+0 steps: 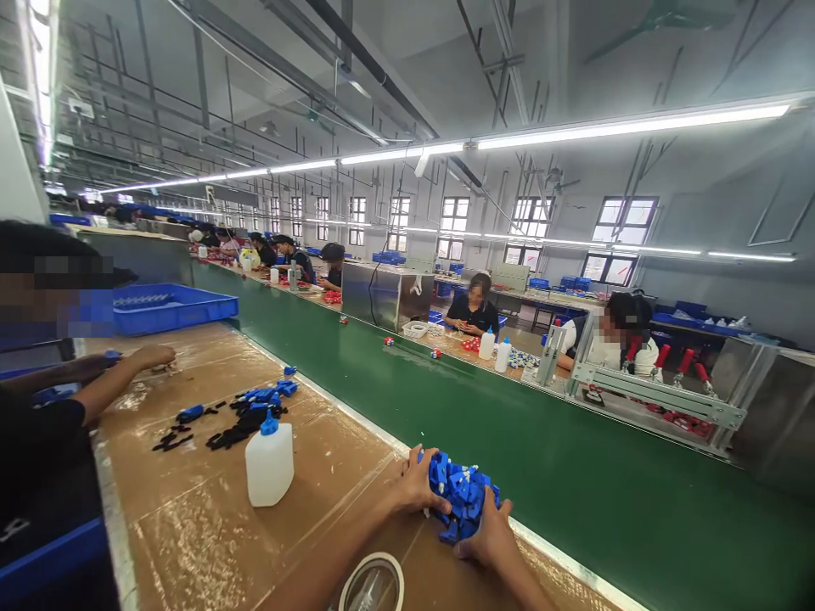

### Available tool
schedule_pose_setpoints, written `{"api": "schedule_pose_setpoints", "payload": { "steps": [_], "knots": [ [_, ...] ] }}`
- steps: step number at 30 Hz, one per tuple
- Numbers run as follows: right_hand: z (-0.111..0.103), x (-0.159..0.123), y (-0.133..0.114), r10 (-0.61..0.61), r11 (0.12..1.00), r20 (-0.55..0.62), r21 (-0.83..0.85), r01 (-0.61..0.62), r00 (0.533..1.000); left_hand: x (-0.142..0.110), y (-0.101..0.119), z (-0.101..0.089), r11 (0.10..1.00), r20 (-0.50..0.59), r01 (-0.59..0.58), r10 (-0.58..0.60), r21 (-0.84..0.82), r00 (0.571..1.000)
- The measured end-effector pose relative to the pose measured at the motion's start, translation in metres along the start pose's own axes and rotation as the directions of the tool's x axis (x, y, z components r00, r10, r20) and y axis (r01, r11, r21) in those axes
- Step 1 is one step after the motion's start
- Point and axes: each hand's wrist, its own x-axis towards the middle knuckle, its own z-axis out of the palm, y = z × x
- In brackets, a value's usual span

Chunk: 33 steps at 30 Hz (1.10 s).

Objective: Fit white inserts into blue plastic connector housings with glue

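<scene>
A pile of small blue plastic parts (462,492) with whitish bits lies at the table edge beside the green belt. My left hand (420,485) curls around its left side, thumb in front and fingers behind. From the right, my right hand (493,535) cups the same pile, with fingers bent against the parts. Between them the two hands squeeze the heap together. Close to my forearms rests a roll of tape (373,584), partly cut off by the lower border. The undersides of the parts are hidden.
A white bottle with a blue cap (270,462) stands left of my arms. Behind it lie black pieces (238,431) and more blue parts (271,395). A co-worker's hand (156,356) works at left, near a blue tray (171,307). The green conveyor belt (382,390) runs alongside.
</scene>
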Motion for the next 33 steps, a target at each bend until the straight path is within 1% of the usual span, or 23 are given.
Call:
{"api": "schedule_pose_setpoints", "payload": {
  "steps": [4,8,12,15,17,19,24,27,29,30,31,33],
  "knots": [
    [-0.018,0.02,0.013,0.081,0.997,-0.03,-0.012,-0.082,0.996,0.029,0.022,0.013,1.0,0.012,-0.014,0.015,-0.022,1.0],
    [-0.038,0.03,0.021,0.127,0.991,-0.075,-0.023,-0.129,0.989,0.051,0.041,0.029,0.999,0.013,-0.014,0.015,-0.049,1.0],
    [-0.052,0.032,0.026,0.157,0.987,-0.119,-0.022,-0.161,0.98,0.065,0.056,0.046,0.995,-0.031,0.011,-0.014,-0.102,0.999],
    [-0.056,0.029,0.029,0.151,0.988,-0.145,-0.013,-0.154,0.978,0.07,0.062,0.055,0.987,-0.081,0.032,-0.045,-0.156,0.996],
    [-0.056,0.027,0.031,0.137,0.99,-0.146,0.004,-0.138,0.98,0.072,0.061,0.057,0.979,-0.111,0.036,-0.059,-0.199,0.992],
    [-0.056,0.025,0.034,0.126,0.992,-0.141,0.022,-0.124,0.982,0.076,0.055,0.052,0.968,-0.15,0.029,-0.068,-0.25,0.986],
    [-0.063,0.021,0.044,0.136,0.991,-0.13,0.022,-0.134,0.982,0.088,0.031,0.024,0.936,-0.288,0.005,-0.114,-0.352,0.951],
    [-0.07,0.014,0.049,0.101,0.995,-0.119,-0.009,-0.103,0.988,0.085,0.02,0.017,0.934,-0.328,-0.005,-0.12,-0.357,0.937],
    [-0.075,0.003,0.052,0.042,0.998,-0.109,-0.038,-0.046,0.993,0.073,0.015,0.022,0.946,-0.318,-0.033,-0.076,-0.322,0.945],
    [-0.076,-0.003,0.053,0.004,0.999,-0.099,-0.053,-0.009,0.995,0.065,0.014,0.028,0.955,-0.292,-0.056,-0.033,-0.292,0.956],
    [-0.078,-0.011,0.054,-0.035,0.997,-0.086,-0.066,0.03,0.996,0.056,0.013,0.035,0.963,-0.246,-0.085,0.02,-0.257,0.969],
    [-0.08,-0.026,0.054,-0.107,0.991,-0.056,-0.088,0.102,0.993,0.038,0.013,0.052,0.971,-0.116,-0.151,0.131,-0.185,0.985]
  ]
}}
